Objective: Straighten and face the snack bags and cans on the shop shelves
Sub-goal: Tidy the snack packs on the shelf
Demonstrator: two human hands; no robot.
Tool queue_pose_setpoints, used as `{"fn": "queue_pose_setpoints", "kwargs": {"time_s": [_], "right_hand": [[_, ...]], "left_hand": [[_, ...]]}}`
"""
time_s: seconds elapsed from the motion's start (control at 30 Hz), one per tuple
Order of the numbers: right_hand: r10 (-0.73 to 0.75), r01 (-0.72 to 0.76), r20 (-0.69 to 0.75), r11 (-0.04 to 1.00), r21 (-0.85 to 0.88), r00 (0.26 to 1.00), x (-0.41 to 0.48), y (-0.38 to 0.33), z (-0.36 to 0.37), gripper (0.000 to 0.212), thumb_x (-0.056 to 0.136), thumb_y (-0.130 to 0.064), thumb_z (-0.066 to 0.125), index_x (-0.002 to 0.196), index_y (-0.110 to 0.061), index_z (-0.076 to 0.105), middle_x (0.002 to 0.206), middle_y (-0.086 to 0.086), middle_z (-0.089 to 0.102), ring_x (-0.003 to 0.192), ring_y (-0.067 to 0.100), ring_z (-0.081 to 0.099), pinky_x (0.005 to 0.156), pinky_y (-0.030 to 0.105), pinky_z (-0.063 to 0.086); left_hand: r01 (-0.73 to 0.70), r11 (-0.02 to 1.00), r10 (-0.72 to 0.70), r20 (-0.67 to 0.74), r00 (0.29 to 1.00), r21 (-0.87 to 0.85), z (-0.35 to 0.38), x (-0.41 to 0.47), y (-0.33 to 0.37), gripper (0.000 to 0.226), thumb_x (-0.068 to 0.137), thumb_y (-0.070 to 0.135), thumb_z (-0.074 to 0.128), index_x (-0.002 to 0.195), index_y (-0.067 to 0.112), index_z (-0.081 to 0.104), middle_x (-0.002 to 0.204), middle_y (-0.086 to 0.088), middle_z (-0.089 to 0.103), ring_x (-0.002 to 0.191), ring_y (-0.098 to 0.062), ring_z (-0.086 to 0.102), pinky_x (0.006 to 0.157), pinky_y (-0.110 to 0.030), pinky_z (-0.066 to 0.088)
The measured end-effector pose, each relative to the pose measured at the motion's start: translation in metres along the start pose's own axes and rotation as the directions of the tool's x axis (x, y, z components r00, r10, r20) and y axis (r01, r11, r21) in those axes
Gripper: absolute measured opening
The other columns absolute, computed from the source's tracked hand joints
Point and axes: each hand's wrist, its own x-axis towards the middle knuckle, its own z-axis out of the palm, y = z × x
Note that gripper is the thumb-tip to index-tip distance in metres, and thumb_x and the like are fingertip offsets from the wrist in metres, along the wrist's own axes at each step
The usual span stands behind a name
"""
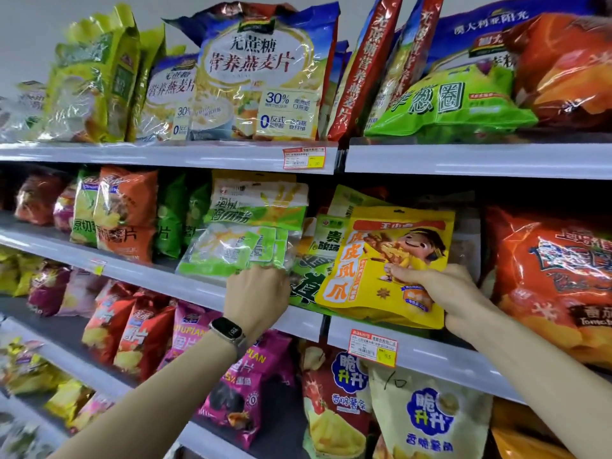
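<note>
On the middle shelf (205,286) my left hand (256,294), with a watch on the wrist, grips the bottom edge of a clear-and-green snack bag (245,233) that leans back to the left. My right hand (443,293) pinches a yellow snack bag (390,260) with a cartoon figure at its lower right, thumb on the front. The yellow bag stands tilted at the shelf's front edge. Between the two bags lie green bags (311,276), partly hidden.
Large oat bags (261,74) and a flat green bag (453,101) fill the top shelf. Orange and green crisp bags (126,213) stand at the left, a big orange bag (556,279) at the right. Pink, red and pale bags crowd the lower shelves. Price tags (372,347) hang on the rails.
</note>
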Motion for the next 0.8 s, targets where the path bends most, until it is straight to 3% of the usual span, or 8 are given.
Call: {"fn": "queue_pose_setpoints", "kwargs": {"time_s": [0.1,0.2,0.27,0.4,0.57,0.63,0.7,0.8], "right_hand": [[-0.043,0.043,0.036,0.999,0.002,0.998,-0.001,-0.003,0.001,0.03,0.075,-0.018,0.092,0.1,-0.007,0.079,0.089,0.016,0.08,0.078,0.03,0.079,0.071,0.043,0.065],[-0.04,0.039,0.026,0.999,0.029,0.999,-0.003,-0.003,0.003,0.033,0.075,-0.016,0.092,0.104,-0.008,0.078,0.09,0.016,0.08,0.079,0.033,0.079,0.071,0.045,0.064],[-0.031,0.031,0.02,0.999,0.029,0.999,-0.003,-0.004,0.005,0.042,0.069,-0.018,0.094,0.107,-0.009,0.078,0.092,0.016,0.08,0.082,0.034,0.079,0.077,0.05,0.064],[-0.038,0.037,-0.011,0.999,-0.017,0.999,-0.006,-0.007,0.009,0.062,0.049,-0.029,0.094,0.106,-0.012,0.078,0.092,0.012,0.081,0.084,0.031,0.079,0.08,0.048,0.063],[-0.02,0.022,-0.048,0.999,0.027,0.999,-0.006,-0.009,0.013,0.056,0.057,-0.022,0.092,0.109,-0.01,0.076,0.09,0.016,0.08,0.069,0.029,0.078,0.054,0.038,0.063],[0.023,-0.02,-0.044,0.998,0.068,0.999,-0.006,-0.013,0.017,0.046,0.065,-0.018,0.089,0.108,-0.006,0.076,0.087,0.017,0.08,0.061,0.026,0.077,0.047,0.036,0.061],[0.102,-0.1,-0.016,0.99,0.102,0.995,-0.005,-0.015,0.021,0.05,0.065,-0.018,0.087,0.11,-0.001,0.075,0.094,0.022,0.079,0.061,0.029,0.077,0.049,0.043,0.063],[0.166,-0.168,0.023,0.978,0.123,0.986,-0.008,-0.016,0.027,0.046,0.069,-0.019,0.082,0.11,0.002,0.074,0.101,0.027,0.077,0.065,0.034,0.077,0.06,0.055,0.063]], "left_hand": [[0.02,0.982,-0.021,-0.001,1.0,-0.188,0.002,-0.003,-0.007,0.031,0.106,0.038,0.052,0.097,0.024,0.078,0.078,-0.003,0.075,0.072,-0.034,0.069,0.055,-0.034,0.042],[0.104,0.896,-0.104,0.022,0.994,-0.432,0.007,0.005,-0.03,0.028,0.101,0.029,0.067,0.126,0.021,0.076,0.096,-0.002,0.081,0.081,-0.027,0.074,0.072,-0.04,0.058],[0.177,0.843,-0.169,0.063,0.984,-0.508,0.01,0.016,-0.048,0.042,0.092,0.029,0.081,0.131,0.017,0.073,0.112,-0.002,0.074,0.095,-0.025,0.071,0.084,-0.037,0.056],[0.318,0.793,-0.286,0.143,0.947,-0.52,0.017,0.034,-0.078,0.079,0.071,0.056,0.091,0.139,0.024,0.065,0.134,-0.004,0.056,0.128,-0.025,0.052,0.106,-0.039,0.047],[0.354,0.703,-0.322,0.167,0.932,-0.617,0.022,0.049,-0.127,0.076,0.074,0.067,0.084,0.136,0.025,0.068,0.127,-0.003,0.07,0.111,-0.025,0.068,0.095,-0.039,0.054],[0.457,0.669,-0.348,0.297,0.889,-0.587,0.028,0.06,-0.149,0.099,0.063,0.08,0.083,0.142,0.025,0.062,0.134,-0.004,0.069,0.119,-0.027,0.067,0.106,-0.045,0.052],[0.548,0.625,-0.353,0.424,0.834,-0.557,0.031,0.068,-0.163,0.115,0.049,0.094,0.075,0.141,0.027,0.058,0.134,-0.001,0.068,0.123,-0.029,0.065,0.113,-0.05,0.046],[0.606,0.547,-0.358,0.493,0.793,-0.578,0.041,0.078,-0.188,0.098,0.046,0.097,0.074,0.114,0.027,0.06,0.117,-0.004,0.075,0.11,-0.031,0.071,0.107,-0.052,0.052]]}}
